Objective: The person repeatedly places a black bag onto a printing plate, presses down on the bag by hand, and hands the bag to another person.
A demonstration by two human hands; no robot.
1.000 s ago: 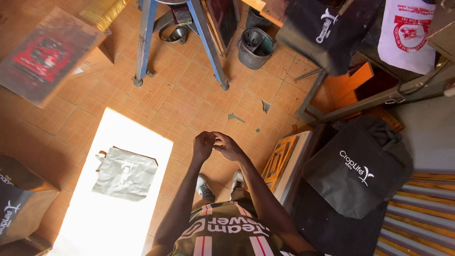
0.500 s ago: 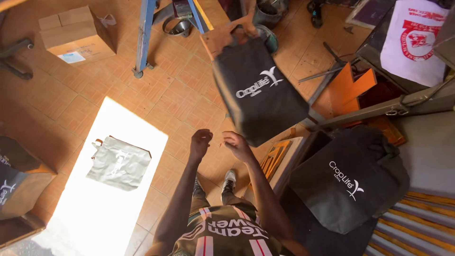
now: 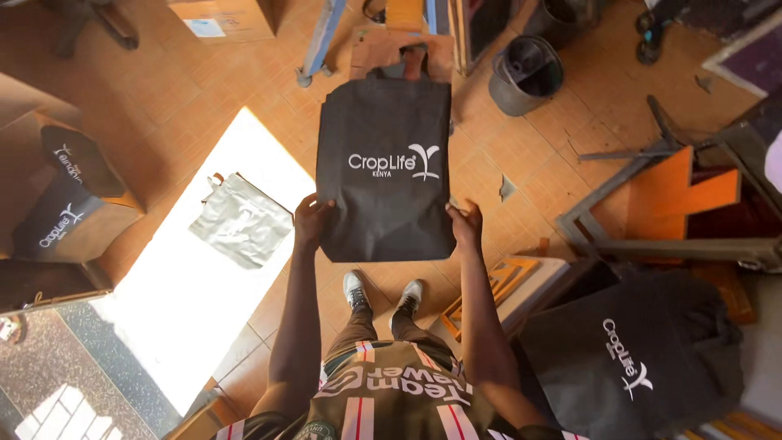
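Observation:
I hold a flat black tote bag with a white printed logo stretched out in front of me above the tiled floor. My left hand grips its lower left corner and my right hand grips its lower right corner. The bag's handles point away from me. Below the bag I see my two shoes on the tiles.
A grey bag lies in a sunlit patch on the floor to my left. An open carton of black bags stands far left. More black bags are piled at right. A dark bucket and metal frames stand ahead right.
My hands were together and empty a second ago. A black bag came through the air toward me, and now both hands hold it spread flat.

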